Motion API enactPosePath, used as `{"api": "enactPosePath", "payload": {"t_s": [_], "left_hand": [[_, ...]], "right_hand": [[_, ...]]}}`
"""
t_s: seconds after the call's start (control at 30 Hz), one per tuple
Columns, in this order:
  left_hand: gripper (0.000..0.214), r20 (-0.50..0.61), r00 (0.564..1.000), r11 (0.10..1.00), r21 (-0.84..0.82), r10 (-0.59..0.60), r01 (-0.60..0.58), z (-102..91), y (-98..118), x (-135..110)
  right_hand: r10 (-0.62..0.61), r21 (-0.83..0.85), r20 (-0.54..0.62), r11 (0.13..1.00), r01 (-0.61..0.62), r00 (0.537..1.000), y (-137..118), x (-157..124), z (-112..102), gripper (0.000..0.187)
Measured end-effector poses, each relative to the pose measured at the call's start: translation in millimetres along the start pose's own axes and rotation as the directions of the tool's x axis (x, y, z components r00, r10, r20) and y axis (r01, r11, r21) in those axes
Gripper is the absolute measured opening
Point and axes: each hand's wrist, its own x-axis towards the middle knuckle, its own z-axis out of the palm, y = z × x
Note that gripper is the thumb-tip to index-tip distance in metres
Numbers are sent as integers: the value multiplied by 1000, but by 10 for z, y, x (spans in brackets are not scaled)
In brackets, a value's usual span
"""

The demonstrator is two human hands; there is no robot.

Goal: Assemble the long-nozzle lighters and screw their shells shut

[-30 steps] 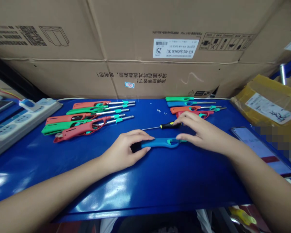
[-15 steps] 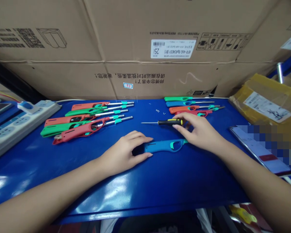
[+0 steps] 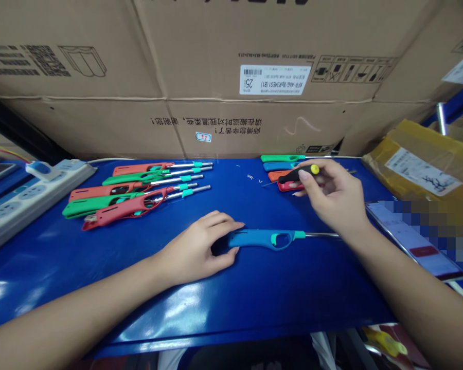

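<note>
A blue long-nosed lighter lies flat on the blue table in front of me, its metal nozzle pointing right. My left hand is closed around the butt end of its handle and pins it to the table. My right hand is raised above the table further back and is closed on a small screwdriver with a black handle and yellow cap, its thin shaft pointing left.
Several red and green lighters lie in a group at the back left, a smaller group at the back right behind my right hand. A power strip sits left, a phone right. Cardboard boxes wall the back; a yellow parcel lies right.
My right hand left the blue lighter, took the screwdriver off the table and lifted it back and to the right. The lighter's metal nozzle now shows. My left hand stayed put.
</note>
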Motion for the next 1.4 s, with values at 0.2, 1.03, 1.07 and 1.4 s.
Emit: {"api": "enactPosePath", "payload": {"t_s": [0.2, 1.03, 1.07, 1.4], "left_hand": [[42, -7, 1000, 1000, -4, -2, 2, 16, -16, -14], [32, -133, 963, 949, -245, -236, 199, 51, -7, 25], [31, -153, 948, 930, -289, -280, 228, 54, -13, 34], [14, -241, 917, 883, -429, -318, 193, 29, 10, 67]], "right_hand": [[-56, -85, 19, 995, 58, 998, 51, -18, -4, 21], [67, 248, -91, 968, -43, 994, -91, -18, 26, 20], [98, 296, -44, 952, -80, 994, -95, -24, 35, 21], [237, 458, 206, 834, -307, 950, -202, -109, 135, 23]]}}
